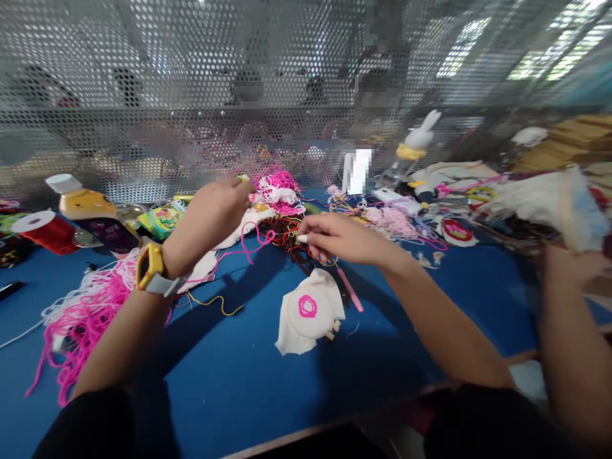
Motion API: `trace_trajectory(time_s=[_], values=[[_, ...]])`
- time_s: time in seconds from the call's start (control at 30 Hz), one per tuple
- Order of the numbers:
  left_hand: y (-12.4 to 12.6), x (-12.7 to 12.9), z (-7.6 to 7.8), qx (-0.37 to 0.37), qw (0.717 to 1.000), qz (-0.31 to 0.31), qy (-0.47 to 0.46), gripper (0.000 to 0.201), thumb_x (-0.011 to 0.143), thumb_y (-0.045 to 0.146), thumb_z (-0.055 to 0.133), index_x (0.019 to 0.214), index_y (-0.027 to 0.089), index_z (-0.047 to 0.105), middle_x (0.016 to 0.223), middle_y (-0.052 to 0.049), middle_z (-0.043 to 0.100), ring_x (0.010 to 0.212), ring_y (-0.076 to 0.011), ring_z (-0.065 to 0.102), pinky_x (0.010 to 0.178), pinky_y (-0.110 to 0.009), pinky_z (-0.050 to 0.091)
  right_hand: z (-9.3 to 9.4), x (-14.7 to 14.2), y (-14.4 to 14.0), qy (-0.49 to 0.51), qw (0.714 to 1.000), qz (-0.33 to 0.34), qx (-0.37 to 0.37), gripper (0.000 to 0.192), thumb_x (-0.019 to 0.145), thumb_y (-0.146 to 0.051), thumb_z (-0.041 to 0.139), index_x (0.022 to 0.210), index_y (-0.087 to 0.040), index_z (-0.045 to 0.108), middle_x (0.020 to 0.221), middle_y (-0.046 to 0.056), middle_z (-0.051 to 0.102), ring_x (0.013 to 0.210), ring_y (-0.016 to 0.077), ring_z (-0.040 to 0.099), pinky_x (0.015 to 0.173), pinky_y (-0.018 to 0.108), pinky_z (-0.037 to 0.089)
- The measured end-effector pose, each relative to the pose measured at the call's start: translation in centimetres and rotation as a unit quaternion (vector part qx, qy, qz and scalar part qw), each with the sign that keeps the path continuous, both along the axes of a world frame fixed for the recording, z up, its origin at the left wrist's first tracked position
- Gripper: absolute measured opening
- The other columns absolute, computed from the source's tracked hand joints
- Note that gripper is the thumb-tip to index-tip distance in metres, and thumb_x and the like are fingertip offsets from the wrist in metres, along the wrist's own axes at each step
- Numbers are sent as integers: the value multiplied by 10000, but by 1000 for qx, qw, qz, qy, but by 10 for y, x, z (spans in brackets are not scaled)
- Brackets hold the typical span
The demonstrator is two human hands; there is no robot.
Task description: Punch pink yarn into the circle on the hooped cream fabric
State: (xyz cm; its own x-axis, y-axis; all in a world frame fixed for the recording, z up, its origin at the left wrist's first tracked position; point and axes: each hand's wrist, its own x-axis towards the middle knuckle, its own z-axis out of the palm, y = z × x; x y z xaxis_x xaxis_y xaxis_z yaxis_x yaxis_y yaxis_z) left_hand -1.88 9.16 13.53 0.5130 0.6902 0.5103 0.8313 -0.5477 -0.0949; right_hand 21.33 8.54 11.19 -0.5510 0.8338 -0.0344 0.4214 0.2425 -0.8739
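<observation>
My left hand (217,210), with a yellow watch (149,266) on the wrist, reaches into a tangle of pink and white yarn (277,191) and seems closed on some of it, though blur hides the fingers. My right hand (335,239) hovers over dark red and yellow threads (287,236), its fingers pinched together on something small and white. Below both hands a small embroidery hoop (310,312) with white cloth and a pink stitched ring lies flat on the blue table (229,376). A pink strip (351,292) lies beside the hoop.
A heap of pink yarn (81,319) sits at the left. A red spool (45,231) and a yellow-and-purple bottle (93,213) stand at the far left. Another person's arm (564,331) rests at the right. A perforated metal screen (268,83) backs the table; cloth pieces clutter the right.
</observation>
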Motion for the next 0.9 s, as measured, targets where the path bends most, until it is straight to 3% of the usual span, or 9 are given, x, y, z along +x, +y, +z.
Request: trace_trajectory(time_s=[0.03, 0.1, 0.17, 0.27, 0.37, 0.47, 0.63, 0.73, 0.9], values=[[-9, 8, -3, 42, 998, 4, 44, 247, 887, 195, 473, 1071, 102, 607, 948, -145, 645, 801, -226, 622, 656, -313, 462, -9, -3, -3, 77, 991, -25, -102, 33, 789, -155, 575, 761, -174, 572, 527, -24, 589, 434, 109, 524, 464, 231, 371], [-35, 27, -13, 78, 990, -61, 102, 244, 916, 203, 417, 1068, 107, 581, 976, -143, 629, 746, -205, 616, 584, -282, 459, -26, -12, -11, 141, 975, -62, -160, 41, 773, -159, 585, 753, -173, 552, 531, -9, 609, 432, 123, 557, 456, 235, 412], [-64, 43, -28, 41, 980, -133, 141, 215, 929, 218, 393, 978, 127, 581, 855, -99, 640, 681, -194, 616, 525, -258, 451, -41, -21, -20, 201, 957, -114, -176, 63, 776, -153, 560, 744, -183, 514, 565, -11, 620, 472, 112, 584, 482, 222, 444], [-92, 52, -53, -56, 993, -85, 67, 297, 916, 362, 434, 936, 88, 549, 807, -139, 653, 689, -241, 646, 535, -299, 486, -54, -34, -31, 285, 921, -171, -202, 59, 802, -183, 524, 754, -187, 490, 690, 17, 667, 609, 107, 636, 601, 227, 500], [-94, 44, -69, -175, 981, -78, -36, 277, 899, 216, 453, 1142, 81, 452, 865, -134, 674, 738, -244, 667, 578, -308, 498, -61, -45, -38, 334, 895, -189, -228, 78, 796, -190, 533, 721, -169, 526, 696, 28, 659, 649, 107, 635, 688, 247, 511], [-86, 29, -80, -272, 946, -101, -145, 311, 862, 124, 466, 1167, 165, 424, 853, -66, 685, 729, -196, 673, 606, -272, 494, -66, -52, -43, 354, 884, -180, -247, 105, 764, -191, 583, 672, -162, 540, 640, 9, 627, 619, 104, 617, 695, 262, 507], [-93, 10, -96, -322, 925, -80, -184, 324, 851, 74, 387, 1158, 175, 393, 801, -35, 687, 558, -138, 647, 526, -223, 476, -77, -51, -57, 357, 891, -162, -229, 197, 671, -199, 701, 629, -167, 511, 680, -2, 636, 708, 108, 627, 693, 234, 477], [-105, 4, -97, -308, 935, -63, -166, 343, 839, 61, 367, 1147, 177, 462, 829, -35, 699, 472, -103, 602, 490, -201, 459, -81, -49, -66, 353, 898, -149, -217, 198, 648, -247, 725, 647, -165, 545, 678, -9, 625, 709, 109, 618, 646, 216, 465], [-122, -1, -96, -215, 970, -8, -115, 323, 781, 31, 378, 944, 158, 626, 763, -44, 705, 543, -128, 623, 542, -210, 461, -88, -53, -71, 367, 897, -142, -200, 185, 648, -307, 688, 655, -152, 587, 656, -5, 620, 523, 66, 549, 511, 192, 412]])
